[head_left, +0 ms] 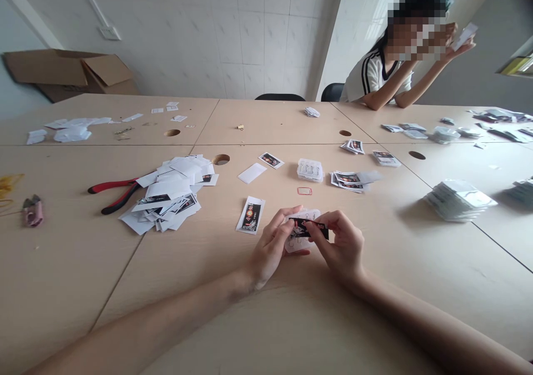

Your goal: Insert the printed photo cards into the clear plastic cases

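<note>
Between my hands is a small clear plastic box (296, 245) with compartments, its contents too small to name. My left hand (270, 244) is wrapped around the box from its left side and below. A black printed label (307, 229) with red and white markings lies across the box top. My right hand (342, 244) pinches the label's right part, thumb on its face, while my left thumb presses its left end. Just left of my hands lies a white-bordered printed label (251, 215). Beyond them are a red-outlined sticker (304, 191) and another clear box (310, 170).
To the left, a heap of white and printed labels (175, 186) partly covers red-and-black pliers (114, 194). Stacked clear boxes (458, 200) stand at right. Printed labels (352, 180) lie beyond my right hand. Across the table (200, 308) sits a person (383, 69) holding a white piece.
</note>
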